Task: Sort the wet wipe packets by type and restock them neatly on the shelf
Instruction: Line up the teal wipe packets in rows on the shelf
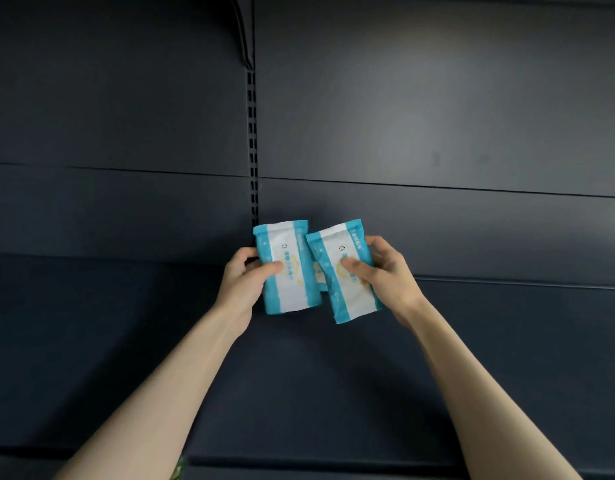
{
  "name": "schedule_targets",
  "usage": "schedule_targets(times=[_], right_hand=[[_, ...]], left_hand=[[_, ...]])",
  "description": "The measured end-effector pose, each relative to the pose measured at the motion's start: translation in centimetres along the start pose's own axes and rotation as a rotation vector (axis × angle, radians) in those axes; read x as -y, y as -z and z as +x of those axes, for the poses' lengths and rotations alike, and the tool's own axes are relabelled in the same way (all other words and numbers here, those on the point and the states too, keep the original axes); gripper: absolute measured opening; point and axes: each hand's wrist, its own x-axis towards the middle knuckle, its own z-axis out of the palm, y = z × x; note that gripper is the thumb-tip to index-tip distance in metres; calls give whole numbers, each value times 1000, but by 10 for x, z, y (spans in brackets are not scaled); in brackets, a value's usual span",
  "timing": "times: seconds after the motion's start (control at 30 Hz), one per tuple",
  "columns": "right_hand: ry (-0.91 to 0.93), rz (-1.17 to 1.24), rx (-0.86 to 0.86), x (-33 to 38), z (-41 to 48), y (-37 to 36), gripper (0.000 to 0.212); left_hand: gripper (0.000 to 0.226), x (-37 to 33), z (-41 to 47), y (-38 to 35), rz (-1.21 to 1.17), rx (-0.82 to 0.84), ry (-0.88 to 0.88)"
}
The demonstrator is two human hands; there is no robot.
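Packets of wet wipes, two in number, are held side by side in front of the dark shelf unit, one in each hand. The left hand (pixel 244 279) grips the left packet (pixel 291 291) at its left edge, with the thumb curled across the printed front and the fingers wrapped behind. The right hand (pixel 385 276) grips the right packet (pixel 346 296) at its right edge in the same manner, thumb on the front and fingers behind. Both packets are white with blue side bands and stand on end. The left one is nearly upright and the right one tilts to the left, so that its upper corner overlaps the left packet. Both hang over the shelf board (pixel 126 341), close to the back panel (pixel 437 116) and just below the slotted upright (pixel 252 150). Contact between packets and board cannot be determined. Both forearms reach in from the lower edge of the view.
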Motion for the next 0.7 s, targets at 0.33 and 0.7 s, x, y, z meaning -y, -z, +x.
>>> schedule_targets(times=[0.33,0.7], right_hand=[[-37,-157,-3,-2,2,2,35],[152,-420,-167,-10,6,6,31]], left_hand=[[14,6,3,0,5,-61,-10],[24,38,23,-3,682,-14,-160]])
